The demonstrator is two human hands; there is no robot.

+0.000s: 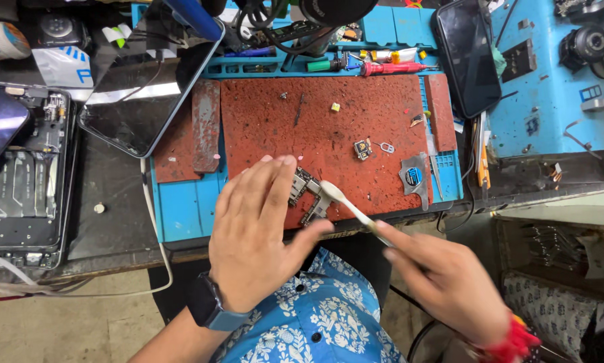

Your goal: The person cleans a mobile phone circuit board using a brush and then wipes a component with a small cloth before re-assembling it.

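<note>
My left hand [258,235] is near me, with a dark watch [204,302] on the wrist. Its fingers are flat and close together, and they press on the near left end of a small circuit board [308,195]. My right hand [443,279] is to the right. Its fingers pinch a white brush [345,204], and the brush head touches the board. The board lies at the near edge of a red mat [329,128]. Farther on the mat sit a tiny chip [363,149] and a yellow bit [335,107]. Far left lies a phone [144,94], and far right lies another phone [468,54].
</note>
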